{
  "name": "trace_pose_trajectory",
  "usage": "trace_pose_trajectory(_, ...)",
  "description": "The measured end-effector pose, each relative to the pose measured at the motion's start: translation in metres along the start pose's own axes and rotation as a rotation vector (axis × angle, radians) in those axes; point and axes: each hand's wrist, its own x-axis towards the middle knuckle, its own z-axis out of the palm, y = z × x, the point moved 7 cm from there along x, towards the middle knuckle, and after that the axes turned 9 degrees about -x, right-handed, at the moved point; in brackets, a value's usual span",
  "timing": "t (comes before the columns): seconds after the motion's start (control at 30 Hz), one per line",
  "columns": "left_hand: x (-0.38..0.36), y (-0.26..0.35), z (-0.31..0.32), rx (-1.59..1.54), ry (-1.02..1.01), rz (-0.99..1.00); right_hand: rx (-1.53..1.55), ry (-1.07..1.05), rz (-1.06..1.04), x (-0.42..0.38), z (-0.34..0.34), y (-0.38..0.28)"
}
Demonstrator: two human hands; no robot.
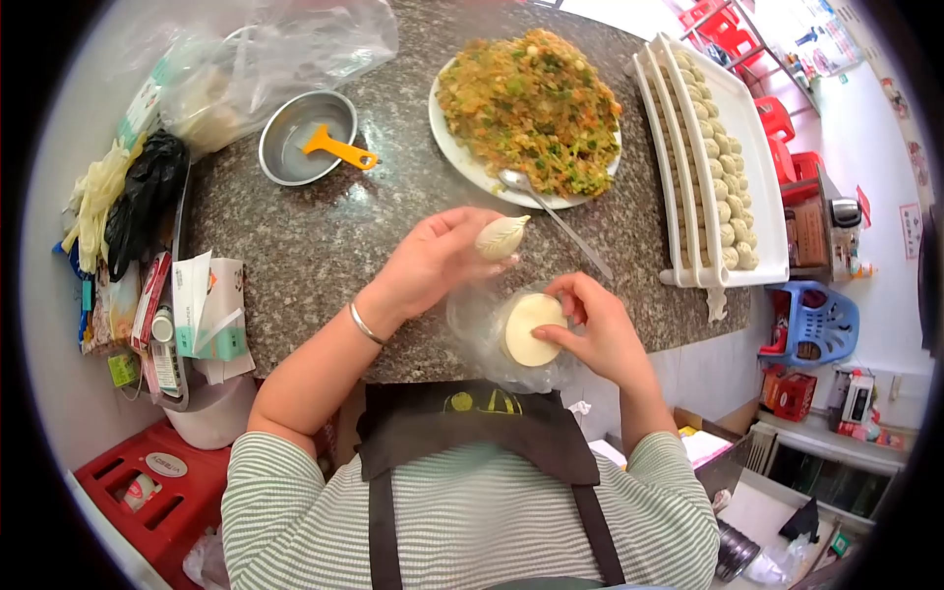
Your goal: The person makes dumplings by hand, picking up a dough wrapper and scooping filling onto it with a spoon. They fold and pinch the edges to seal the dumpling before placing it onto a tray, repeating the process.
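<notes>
My left hand (442,251) holds a pleated, leaf-shaped dumpling (500,238) in its fingertips, above the counter. Below and to the right, a stack of round, pale dumpling wrappers (532,328) lies in a clear plastic bag (474,329) near the counter's front edge. My right hand (595,329) grips the right side of the top wrapper, thumb on its face and fingers curled at the edge. Beyond the hands is a white plate (441,138) heaped with chopped vegetable filling (531,108). A metal spoon (560,221) leans on its rim, handle toward me.
Stacked white trays (772,187) at the right hold rows of finished dumplings (730,187). A metal bowl (280,162) with an orange-handled scraper (339,147) stands at the left, near a large plastic bag (285,59). A tissue box (211,305) is at the left edge.
</notes>
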Motion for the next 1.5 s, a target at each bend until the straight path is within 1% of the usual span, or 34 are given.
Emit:
trace_pose_trajectory(0.03, 0.0, -0.002, 0.001, 0.003, -0.005, -0.013, 0.004, 0.007, 0.011, 0.001, -0.002, 0.004)
trace_pose_trajectory(0.13, -0.001, 0.001, 0.003, -0.005, -0.038, 0.0, 0.213, -0.273, 0.133, 0.007, 0.01, 0.022)
trace_pose_trajectory(0.17, -0.001, 0.001, 0.003, -0.012, -0.053, -0.003, 0.218, -0.267, 0.132, 0.009, 0.007, 0.024)
trace_pose_trajectory(0.23, -0.003, 0.004, 0.009, -0.013, -0.082, -0.003, 0.245, -0.083, 0.025, 0.016, -0.016, 0.017)
trace_pose_trajectory(0.27, -0.004, 0.004, 0.012, 0.043, -0.022, 0.024, 0.105, 0.046, -0.06, 0.017, -0.033, 0.005)
trace_pose_trajectory(0.3, -0.004, 0.003, 0.016, 0.099, 0.028, 0.048, 0.041, 0.145, -0.192, 0.019, -0.041, -0.009)
trace_pose_trajectory(0.33, -0.003, 0.001, 0.015, 0.116, 0.001, 0.027, -0.03, 0.247, -0.321, 0.021, -0.047, -0.025)
trace_pose_trajectory(0.37, -0.003, -0.002, 0.016, 0.126, -0.042, 0.016, -0.186, 0.278, -0.375, 0.02, -0.045, -0.038)
trace_pose_trajectory(0.43, -0.004, -0.006, 0.014, 0.193, -0.03, 0.029, -0.139, 0.223, -0.508, 0.027, -0.032, -0.054)
trace_pose_trajectory(0.47, -0.005, -0.01, 0.019, 0.209, -0.057, 0.024, -0.162, 0.163, -0.517, 0.033, -0.018, -0.052)
trace_pose_trajectory(0.5, -0.006, -0.012, 0.022, 0.188, -0.057, 0.018, -0.174, 0.189, -0.513, 0.033, -0.02, -0.047)
trace_pose_trajectory(0.57, -0.007, -0.012, 0.024, 0.177, -0.074, 0.019, -0.156, 0.153, -0.557, 0.037, -0.024, -0.044)
trace_pose_trajectory(0.63, -0.008, -0.016, 0.023, 0.185, -0.123, -0.085, -0.013, 0.19, -0.444, 0.043, -0.064, -0.038)
trace_pose_trajectory(0.67, -0.01, -0.016, 0.024, 0.176, -0.112, -0.09, 0.063, 0.215, -0.383, 0.048, -0.087, -0.028)
trace_pose_trajectory(0.7, -0.009, -0.016, 0.025, 0.181, -0.126, -0.082, -0.035, 0.27, -0.296, 0.052, -0.117, -0.019)
trace_pose_trajectory(0.73, -0.009, -0.015, 0.026, 0.298, -0.134, -0.034, -0.013, 0.386, -0.232, 0.059, -0.147, 0.004)
trace_pose_trajectory(0.77, -0.009, -0.014, 0.027, 0.414, -0.14, 0.018, -0.006, 0.423, -0.15, 0.069, -0.179, 0.029)
trace_pose_trajectory(0.8, -0.01, -0.013, 0.03, 0.48, -0.11, 0.081, 0.075, 0.532, -0.061, 0.083, -0.209, 0.07)
trace_pose_trajectory(0.83, -0.012, -0.015, 0.031, 0.485, -0.119, 0.094, 0.113, 0.584, -0.006, 0.094, -0.238, 0.109)
trace_pose_trajectory(0.87, -0.014, -0.014, 0.034, 0.724, -0.146, 0.176, 0.04, 0.662, 0.031, 0.103, -0.266, 0.143)
trace_pose_trajectory(0.9, -0.014, -0.012, 0.039, 0.962, -0.169, 0.258, -0.036, 0.705, 0.132, 0.112, -0.287, 0.177)
trace_pose_trajectory(0.93, -0.017, -0.007, 0.053, 1.114, -0.182, 0.335, -0.164, 0.746, 0.161, 0.12, -0.302, 0.205)
trace_pose_trajectory(0.97, -0.016, -0.008, 0.054, 1.119, -0.184, 0.345, -0.165, 0.754, 0.152, 0.126, -0.308, 0.225)
trace_pose_trajectory(1.03, -0.019, -0.013, 0.06, 1.291, -0.232, 0.397, -0.153, 0.471, 0.222, 0.145, -0.298, 0.23)
trace_pose_trajectory(1.07, -0.02, -0.014, 0.063, 1.31, -0.22, 0.395, -0.07, 0.364, 0.251, 0.147, -0.292, 0.234)
trace_pose_trajectory(1.1, -0.019, -0.014, 0.062, 1.315, -0.216, 0.401, -0.069, 0.366, 0.243, 0.147, -0.296, 0.23)
trace_pose_trajectory(1.17, -0.02, -0.017, 0.064, 1.391, -0.26, 0.474, -0.14, 0.248, 0.258, 0.15, -0.292, 0.224)
trace_pose_trajectory(1.2, -0.021, -0.017, 0.065, 1.394, -0.255, 0.471, -0.108, 0.214, 0.288, 0.149, -0.29, 0.222)
trace_pose_trajectory(1.3, -0.025, -0.017, 0.07, 1.426, -0.24, 0.488, -0.026, 0.189, 0.272, 0.149, -0.292, 0.232)
trace_pose_trajectory(1.37, -0.029, -0.019, 0.071, 1.466, -0.219, 0.569, -0.014, 0.173, 0.288, 0.149, -0.291, 0.239)
trace_pose_trajectory(1.4, -0.03, -0.022, 0.071, 1.465, -0.217, 0.561, -0.011, 0.223, 0.263, 0.148, -0.293, 0.235)
trace_pose_trajectory(1.43, -0.032, -0.022, 0.07, 1.444, -0.174, 0.566, -0.008, 0.271, 0.238, 0.146, -0.294, 0.232)
trace_pose_trajectory(1.5, -0.033, -0.024, 0.068, 1.42, -0.127, 0.566, -0.009, 0.252, 0.214, 0.145, -0.29, 0.229)
